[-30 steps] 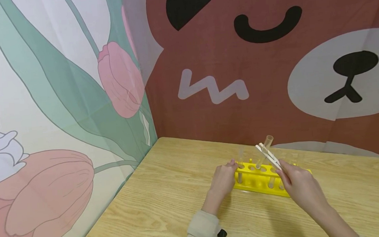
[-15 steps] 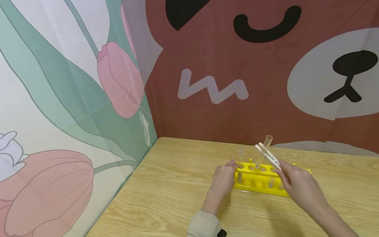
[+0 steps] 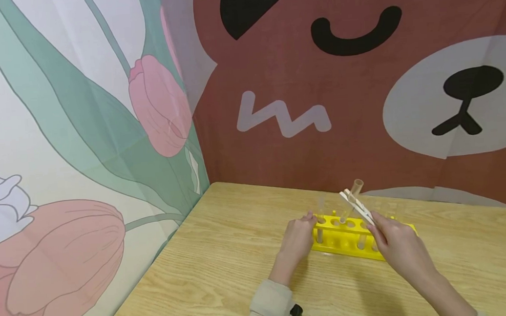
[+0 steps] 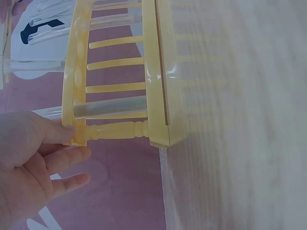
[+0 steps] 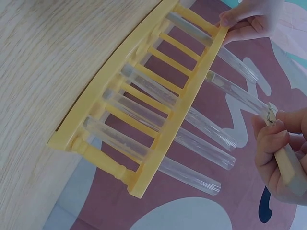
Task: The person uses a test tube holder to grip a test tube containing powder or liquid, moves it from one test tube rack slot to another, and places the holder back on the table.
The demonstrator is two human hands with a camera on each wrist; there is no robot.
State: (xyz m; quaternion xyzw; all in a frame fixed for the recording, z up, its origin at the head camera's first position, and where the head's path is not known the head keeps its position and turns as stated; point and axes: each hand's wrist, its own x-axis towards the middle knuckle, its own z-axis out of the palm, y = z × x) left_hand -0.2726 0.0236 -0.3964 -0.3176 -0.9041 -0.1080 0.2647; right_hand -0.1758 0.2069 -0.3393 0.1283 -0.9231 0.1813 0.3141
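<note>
In the head view, the left hand [image 3: 299, 238] pinches the left end of a yellow rack [image 3: 339, 248] standing on the wooden table [image 3: 199, 269], right of centre in the lower frame. The right hand [image 3: 402, 245], at lower right, holds a wooden clamp [image 3: 362, 211]; this carries the clear held tube [image 3: 357, 187], tilted with its mouth toward the upper right and its lower end at the rack's top bar. One end tube [image 3: 320, 235] sits at the rack's left; others, toward the right, are partly hidden. In the left wrist view, the left thumb and forefinger close on the end of the top bar at lower left, while two further fingers extend apart, clear of it. At upper left the held tube meets the top bar; whether it has entered a hole cannot be told. In the right wrist view, the right thumb and fingers pinch the clamp at right. The rack contains four seated tubes: one at upper centre, three toward the lower left. No contents are discernible in any tube. Assessment: the held tube appears light, stiff, smooth enough to slip and possibly fragile; material unconfirmed. Recommended hold: near the mouth. The rack appears light and rigid, best steadied by its end.
</note>
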